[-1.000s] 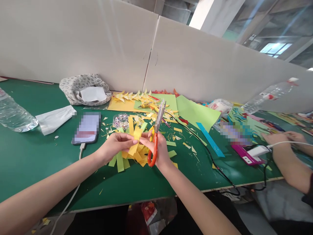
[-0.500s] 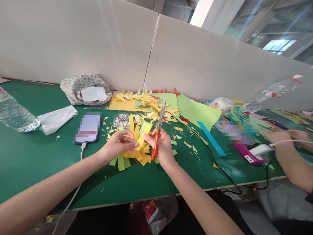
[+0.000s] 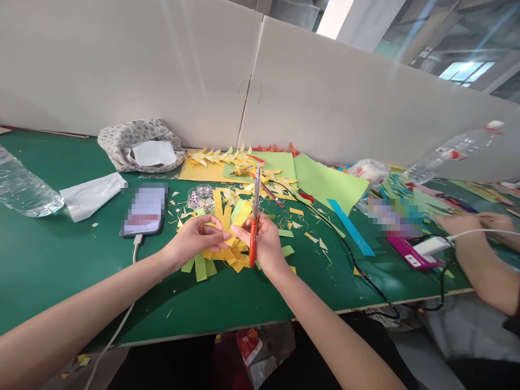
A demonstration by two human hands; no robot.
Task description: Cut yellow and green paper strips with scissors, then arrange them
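Observation:
My left hand point(image 3: 199, 238) is closed, its thumb and fingertips pinching the lower end of a yellow paper strip point(image 3: 239, 219). My right hand point(image 3: 266, 244) is wrapped around scissors point(image 3: 253, 238) with orange handles, blades pointing away from me and almost upright. The right thumb also presses on the same strip, close to the left fingertips. Below and behind both hands lies a loose pile of yellow strips point(image 3: 235, 259), with green strips point(image 3: 201, 268) sticking out at its edge. How the scissor blades meet is too fine to make out.
A phone point(image 3: 144, 211) on a cable lies left, near a water bottle point(image 3: 28, 184). Behind are a cloth pouch point(image 3: 140, 143), a yellow glue gun point(image 3: 244, 170) and green paper point(image 3: 329, 179). Its black cord point(image 3: 345, 246) runs right, towards a magenta power strip point(image 3: 412, 257) and another person's hands point(image 3: 463, 227).
My right hand has moved slightly left, and the scissors have turned from a rightward lean to nearly upright. My left hand keeps its pinch on the yellow strip.

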